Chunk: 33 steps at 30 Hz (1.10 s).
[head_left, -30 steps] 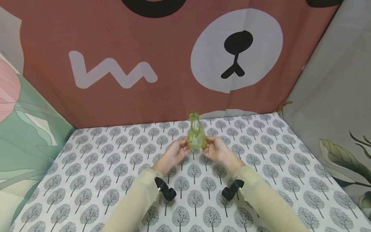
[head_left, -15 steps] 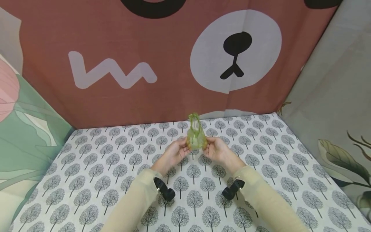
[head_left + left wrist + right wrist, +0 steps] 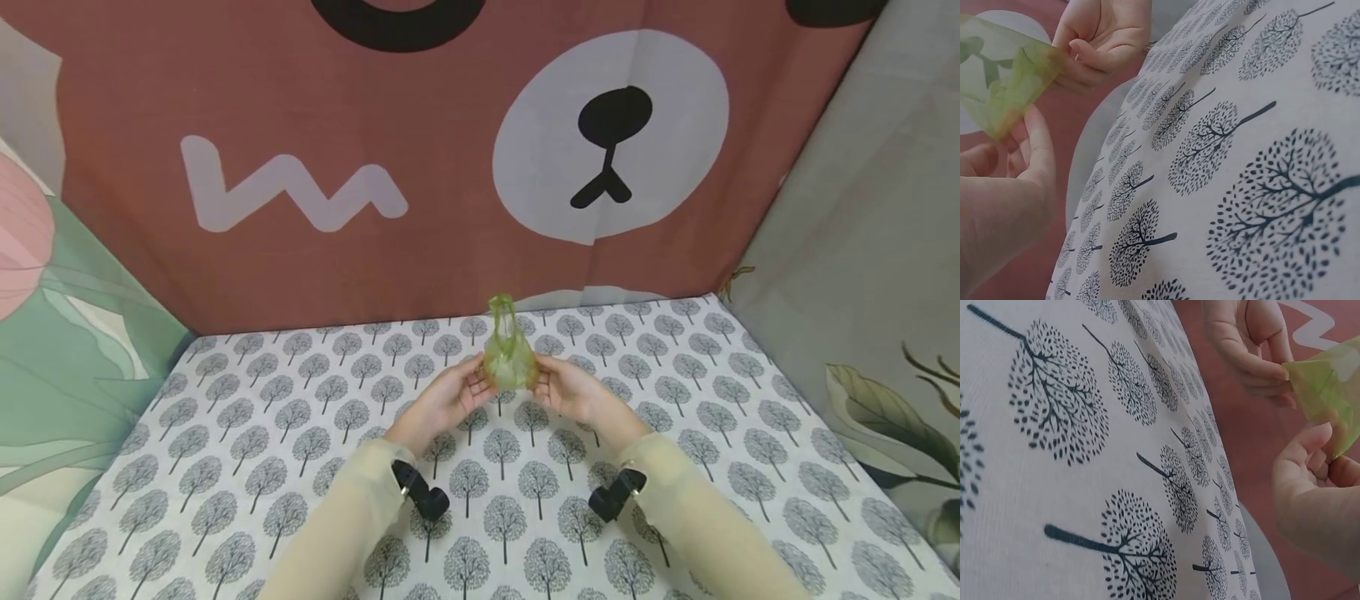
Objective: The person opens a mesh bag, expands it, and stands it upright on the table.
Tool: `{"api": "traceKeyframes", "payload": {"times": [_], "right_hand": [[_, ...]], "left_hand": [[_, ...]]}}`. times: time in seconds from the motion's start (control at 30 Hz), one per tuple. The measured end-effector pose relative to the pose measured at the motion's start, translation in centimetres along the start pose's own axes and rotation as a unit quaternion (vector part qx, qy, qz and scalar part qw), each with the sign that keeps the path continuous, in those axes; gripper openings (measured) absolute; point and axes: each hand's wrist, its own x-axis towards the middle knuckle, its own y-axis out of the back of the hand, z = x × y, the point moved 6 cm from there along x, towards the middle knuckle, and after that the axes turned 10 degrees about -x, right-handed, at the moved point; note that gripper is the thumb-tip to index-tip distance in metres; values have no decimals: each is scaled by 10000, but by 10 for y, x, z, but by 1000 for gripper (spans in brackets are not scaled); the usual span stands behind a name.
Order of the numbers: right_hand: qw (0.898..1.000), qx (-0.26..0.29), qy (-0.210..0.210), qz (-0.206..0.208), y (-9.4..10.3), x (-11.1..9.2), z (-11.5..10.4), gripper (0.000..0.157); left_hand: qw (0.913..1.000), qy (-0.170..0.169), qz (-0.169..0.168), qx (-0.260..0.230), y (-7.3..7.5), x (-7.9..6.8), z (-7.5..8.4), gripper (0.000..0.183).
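A small, see-through green plastic bag (image 3: 512,363) with loop handles at its top is held up between both hands, over the back part of the table. My left hand (image 3: 452,392) pinches one lower corner of it, and my right hand (image 3: 572,387) pinches the opposite one. In the left wrist view the bag (image 3: 1013,75) is stretched between the two hands, thin enough for the wall print to show through. From the right wrist the green film (image 3: 1329,387) also looks taut, with fingertips visible through it.
A white cloth with dark tree prints covers the table (image 3: 315,533). A red-brown curtain (image 3: 300,267) with a bear face hangs along the back edge. Patterned curtains stand at left (image 3: 82,350) and right (image 3: 847,275). Each wrist carries a small black camera.
The right forearm and wrist have shifted slightly outward to the right. Both hands keep their hold on the bag, which stays in nearly the same spot.
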Motion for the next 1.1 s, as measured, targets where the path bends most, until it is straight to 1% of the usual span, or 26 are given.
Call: {"api": "traceKeyframes", "payload": {"times": [0.07,0.2,0.27,0.5,0.6,0.7,0.77,0.97,1.1], "right_hand": [[9999,-118,-3,40,1,-1,0,29],[9997,-220,-40,92,2,-2,-1,29],[9995,-296,-54,127,2,-1,-1,29],[9978,-550,-65,370,5,0,1,23],[9966,-677,-59,468,7,0,3,32],[9947,-891,-52,512,8,0,4,45],[9929,-1062,-50,526,8,0,4,50],[9853,-1591,68,623,8,1,2,51],[9825,-1699,84,758,9,1,-1,50]], "left_hand": [[9999,-32,-83,79,-1,-1,1,21],[9992,-89,-268,274,-2,-1,1,40],[9990,-123,-274,317,-1,-1,2,45],[9988,-234,61,430,4,0,2,43],[9985,-207,83,492,6,-1,0,43],[9986,-176,64,492,7,-1,-2,43],[9987,-183,42,471,8,0,-2,44],[9985,-156,-6,518,9,1,-3,45],[9981,-158,85,594,11,1,-3,45]]}}
